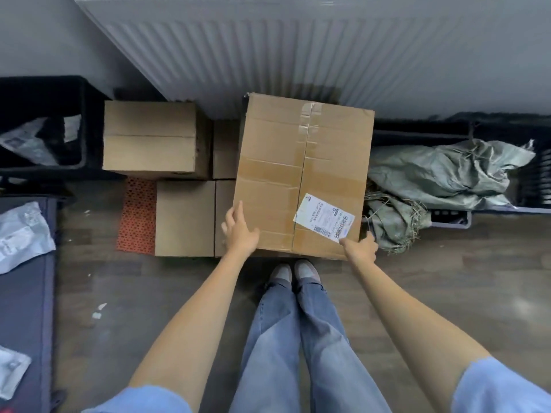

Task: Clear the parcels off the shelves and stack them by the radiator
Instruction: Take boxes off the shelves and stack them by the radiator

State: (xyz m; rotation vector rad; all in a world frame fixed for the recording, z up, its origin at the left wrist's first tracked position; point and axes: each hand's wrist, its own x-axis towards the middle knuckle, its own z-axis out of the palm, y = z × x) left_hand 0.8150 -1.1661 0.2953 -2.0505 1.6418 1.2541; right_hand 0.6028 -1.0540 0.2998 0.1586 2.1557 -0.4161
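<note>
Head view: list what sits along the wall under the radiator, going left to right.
Black crate → smaller cardboard box → big taped box, with the left hand and right hand at its near corners → crumpled grey-green sack.

Person's clothing, head view
Light-blue short sleeves (504, 389), loose faded blue jeans (286, 347), grey shoes (293, 272) (toes only visible).

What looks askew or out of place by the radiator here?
The big taped box sits rotated against the squarely placed smaller boxes, overlapping them. Both hands, left and right, are at its near corners. White scraps litter the floor.
</note>
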